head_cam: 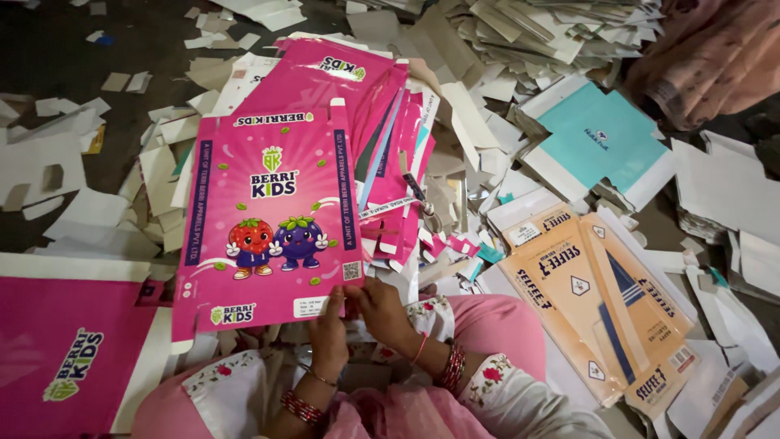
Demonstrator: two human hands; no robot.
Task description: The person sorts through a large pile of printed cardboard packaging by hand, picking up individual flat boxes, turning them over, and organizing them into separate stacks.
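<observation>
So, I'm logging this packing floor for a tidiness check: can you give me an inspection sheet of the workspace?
Surface: dark floor, largely covered in card.
Job's things: flat pink carton sheet with cartoon fruit figures, atop a fanned pink stack.
Clutter: white offcuts, grey card heap, teal carton blank, tan carton blanks.
Grips: left hand and right hand pinch the sheet's lower right corner.
Cables: nothing seen.
Surroundings: peach fabric at top right.
</observation>
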